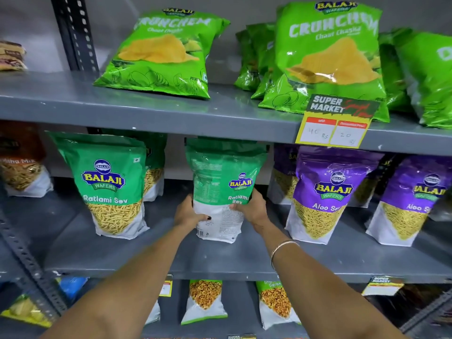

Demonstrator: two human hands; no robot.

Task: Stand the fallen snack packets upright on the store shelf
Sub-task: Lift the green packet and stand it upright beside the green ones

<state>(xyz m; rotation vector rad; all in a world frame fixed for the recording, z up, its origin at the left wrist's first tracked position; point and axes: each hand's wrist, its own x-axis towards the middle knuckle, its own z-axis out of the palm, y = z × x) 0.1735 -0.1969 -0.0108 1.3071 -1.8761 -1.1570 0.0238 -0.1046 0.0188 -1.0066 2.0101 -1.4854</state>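
Green Ratlami Sev packet (223, 189) held upright on the middle shelf (220, 263), back panel turned outward, base touching or just off the board: could not tell which. Left hand (189, 212) clamped on the lower left edge, thumb wrapped onto the white panel; right hand (253, 206) clamped on the lower right edge, fingers (236, 207) curled over the front. Both grips low, near the base, packet squarely between the two hands and neither one nearer. Long axis vertical, top tucked close under the upper shelf (171, 113), leaning perhaps a shade left. Stood between a front-facing green packet (107, 184) on the left and a purple Aloo Sev packet (325, 194) on the right, apart from both. Judged nearly done for this packet: base to be settled flat, perhaps turned about its upright axis so the front faced out, then let go. Top-heavy with the low grip, so likely to tip if let go before the base sat flat.
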